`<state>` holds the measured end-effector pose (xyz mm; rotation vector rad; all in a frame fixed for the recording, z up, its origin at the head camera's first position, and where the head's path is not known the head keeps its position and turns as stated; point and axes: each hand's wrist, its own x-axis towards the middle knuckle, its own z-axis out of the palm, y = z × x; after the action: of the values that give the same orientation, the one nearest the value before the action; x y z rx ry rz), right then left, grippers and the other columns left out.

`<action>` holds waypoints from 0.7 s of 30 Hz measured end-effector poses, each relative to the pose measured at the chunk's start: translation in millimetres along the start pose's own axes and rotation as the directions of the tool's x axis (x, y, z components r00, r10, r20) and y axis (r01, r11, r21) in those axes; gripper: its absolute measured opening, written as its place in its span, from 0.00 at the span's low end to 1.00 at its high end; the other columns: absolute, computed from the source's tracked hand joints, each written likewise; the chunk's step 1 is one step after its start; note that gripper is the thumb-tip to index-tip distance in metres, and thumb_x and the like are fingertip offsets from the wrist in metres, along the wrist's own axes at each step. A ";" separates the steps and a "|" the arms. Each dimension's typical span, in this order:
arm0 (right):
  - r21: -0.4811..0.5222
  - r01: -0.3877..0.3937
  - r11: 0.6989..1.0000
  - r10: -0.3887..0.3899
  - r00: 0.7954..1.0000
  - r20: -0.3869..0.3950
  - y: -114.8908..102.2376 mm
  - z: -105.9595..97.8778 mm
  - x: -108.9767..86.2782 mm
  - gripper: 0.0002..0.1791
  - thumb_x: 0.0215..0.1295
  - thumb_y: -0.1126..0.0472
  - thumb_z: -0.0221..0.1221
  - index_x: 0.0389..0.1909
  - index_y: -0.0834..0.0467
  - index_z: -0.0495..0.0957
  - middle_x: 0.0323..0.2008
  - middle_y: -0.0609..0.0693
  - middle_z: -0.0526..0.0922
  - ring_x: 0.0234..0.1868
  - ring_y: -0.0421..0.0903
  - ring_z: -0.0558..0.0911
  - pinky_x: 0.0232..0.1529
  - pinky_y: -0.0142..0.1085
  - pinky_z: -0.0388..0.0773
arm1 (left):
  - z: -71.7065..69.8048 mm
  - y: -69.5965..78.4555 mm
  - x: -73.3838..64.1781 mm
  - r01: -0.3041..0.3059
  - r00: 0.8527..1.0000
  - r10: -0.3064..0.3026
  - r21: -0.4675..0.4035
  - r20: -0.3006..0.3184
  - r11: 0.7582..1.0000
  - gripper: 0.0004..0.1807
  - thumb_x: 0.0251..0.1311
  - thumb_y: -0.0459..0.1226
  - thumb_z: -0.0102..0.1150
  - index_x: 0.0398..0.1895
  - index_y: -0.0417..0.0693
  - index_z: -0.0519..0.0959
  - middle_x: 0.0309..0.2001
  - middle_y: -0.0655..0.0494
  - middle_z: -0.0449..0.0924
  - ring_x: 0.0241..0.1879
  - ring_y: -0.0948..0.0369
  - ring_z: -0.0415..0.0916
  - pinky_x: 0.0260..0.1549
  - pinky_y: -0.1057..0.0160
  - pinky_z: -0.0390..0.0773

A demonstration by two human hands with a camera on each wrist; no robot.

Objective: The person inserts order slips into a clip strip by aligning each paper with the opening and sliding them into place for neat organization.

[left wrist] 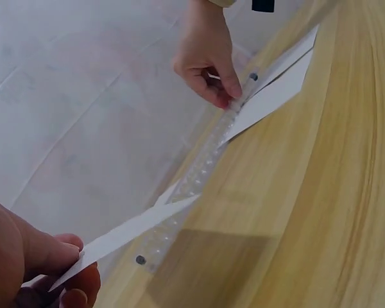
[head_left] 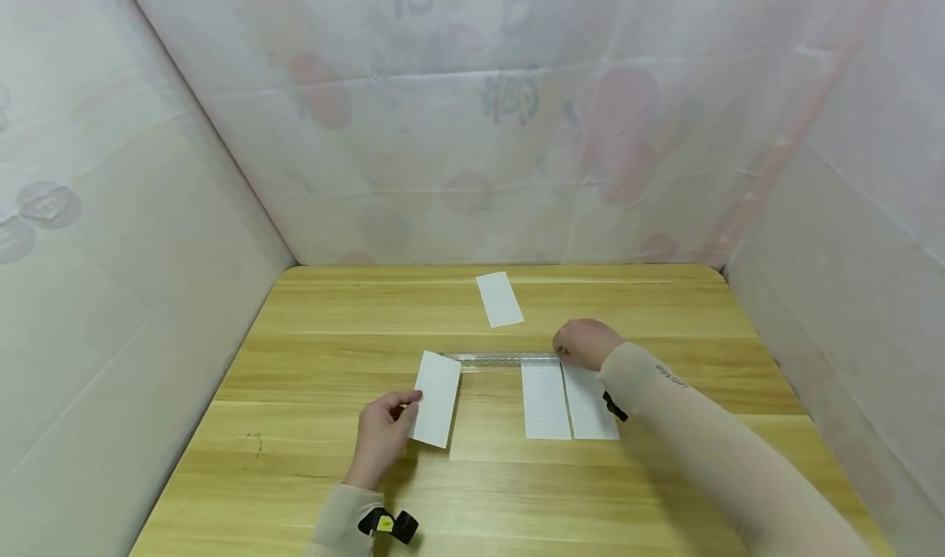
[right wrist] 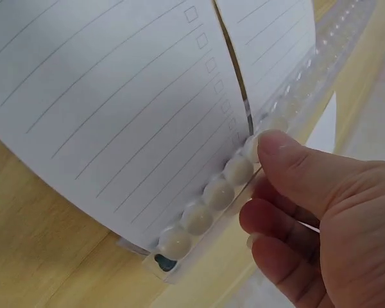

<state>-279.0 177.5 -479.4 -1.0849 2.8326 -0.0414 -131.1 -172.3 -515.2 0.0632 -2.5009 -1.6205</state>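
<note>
My left hand [head_left: 382, 434] pinches a white paper slip [head_left: 437, 401] by its left edge, thumb against fingers. The slip is tilted and casts a shadow on the table; its far end overlaps the left end of a clear ticket rail [head_left: 490, 362]. Round pale beads [right wrist: 205, 204] run in a row inside the rail, and a dark plug [right wrist: 165, 262] sits at its end. Near the rail's right end my right hand [head_left: 588, 344] pinches it, thumb over the beads and fingers curled behind. Two lined slips, one [head_left: 546, 405] beside the other [head_left: 593, 409], have their top edges at the rail.
Farther back on the wooden table [head_left: 310, 352] lies another white slip [head_left: 499, 299], slightly turned. Pale printed cloth walls [head_left: 465, 130] stand at the back and both sides. A black wrist strap [head_left: 384, 522] is on my left sleeve.
</note>
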 end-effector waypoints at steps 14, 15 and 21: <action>-0.147 0.028 0.989 -0.021 0.998 0.054 -18.2 -10.6 10.5 0.08 0.59 0.67 0.65 0.22 0.56 0.80 0.21 0.46 0.79 0.21 0.39 0.75 0.27 0.33 0.76 | 7.5 -9.2 -0.3 0.056 0.997 -0.059 0.066 0.053 0.996 0.12 0.61 0.29 0.60 0.47 0.34 0.81 0.36 0.49 0.80 0.30 0.61 0.75 0.25 0.69 0.75; -0.168 0.032 0.985 -0.022 0.998 0.061 -19.0 -10.7 11.3 0.08 0.59 0.68 0.65 0.22 0.56 0.80 0.21 0.46 0.79 0.22 0.39 0.75 0.26 0.33 0.76 | 8.3 -9.5 0.0 0.065 0.996 -0.069 0.069 0.050 0.995 0.12 0.61 0.29 0.60 0.47 0.34 0.81 0.35 0.50 0.79 0.30 0.61 0.74 0.25 0.69 0.75; -0.207 0.013 0.978 0.008 0.995 0.100 -20.7 -7.4 13.8 0.09 0.58 0.70 0.64 0.23 0.56 0.79 0.22 0.47 0.79 0.21 0.38 0.73 0.24 0.32 0.73 | 11.9 -11.2 2.4 0.082 0.994 -0.087 0.082 0.062 0.993 0.14 0.61 0.29 0.59 0.49 0.31 0.79 0.35 0.50 0.78 0.29 0.61 0.72 0.22 0.69 0.73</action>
<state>-276.3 152.7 -472.0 -1.0941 2.7928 0.3062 -135.8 -166.5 -529.9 0.1299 -2.6457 -1.5788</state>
